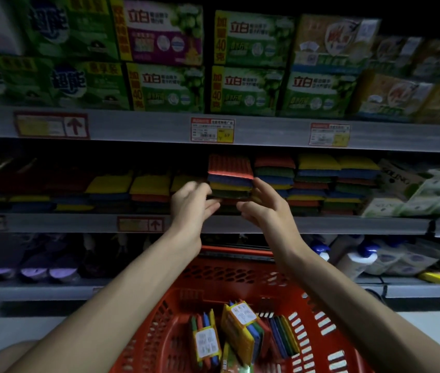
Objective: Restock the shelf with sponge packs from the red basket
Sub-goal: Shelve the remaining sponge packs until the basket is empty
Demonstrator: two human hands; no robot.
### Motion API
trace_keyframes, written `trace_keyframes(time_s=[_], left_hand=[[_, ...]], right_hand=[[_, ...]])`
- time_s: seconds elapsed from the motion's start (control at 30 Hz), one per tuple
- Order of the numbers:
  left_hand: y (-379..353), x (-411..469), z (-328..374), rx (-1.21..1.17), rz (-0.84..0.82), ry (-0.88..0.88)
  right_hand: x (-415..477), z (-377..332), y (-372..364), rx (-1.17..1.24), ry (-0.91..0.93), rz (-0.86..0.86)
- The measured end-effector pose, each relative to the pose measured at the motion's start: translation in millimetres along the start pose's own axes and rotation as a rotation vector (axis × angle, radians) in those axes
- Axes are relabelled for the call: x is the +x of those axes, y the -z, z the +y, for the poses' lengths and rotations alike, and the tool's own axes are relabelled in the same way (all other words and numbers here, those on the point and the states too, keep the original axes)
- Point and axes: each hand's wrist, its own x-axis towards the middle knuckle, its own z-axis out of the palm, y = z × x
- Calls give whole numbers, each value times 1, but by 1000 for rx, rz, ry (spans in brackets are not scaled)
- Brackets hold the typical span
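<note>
The sponge pack (231,170), with its red side up, is at the front of the middle shelf (321,224). It sits higher than the yellow-topped stacks (150,184) to its left and about level with the full stacks (315,181) to its right. It seems that it is being set on top of a shorter pile, so that this column matches its neighbours on the right. The flat side is kept up, probably so that the pack lies stable and the row looks even.

Both hands are at this pack, one on each side. The left hand (190,203) is at the left lower corner of it, with the fingers pointing to the right; it is blurred, so one cannot tell if it grips the pack or only touches it. The right hand (267,208) has the thumb against the right edge of the pack, and its fingers are half curled just below the front of the pack. Whether it really holds the pack cannot be told either. Both forearms reach forward and up, and the wrists are slightly bent inward, which looks like a pose for steadying or straightening a pack.

Under the arms stands the red basket (318,327). Several more packs (243,327) stand on edge inside it, so the restocking appears not finished.
</note>
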Motion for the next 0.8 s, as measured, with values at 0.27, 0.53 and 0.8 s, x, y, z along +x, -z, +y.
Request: trace_keyframes(time_s=[0.27, 0.53, 0.8], left_hand=[[-4, 8, -15, -75, 66, 75], [-13, 21, -23, -146, 166, 66], [-28, 19, -21, -203, 246, 68]], right_hand=[[5, 7, 6, -21, 10, 65], [17, 13, 22, 310, -310, 361], [38, 20, 27, 408, -404, 365]])
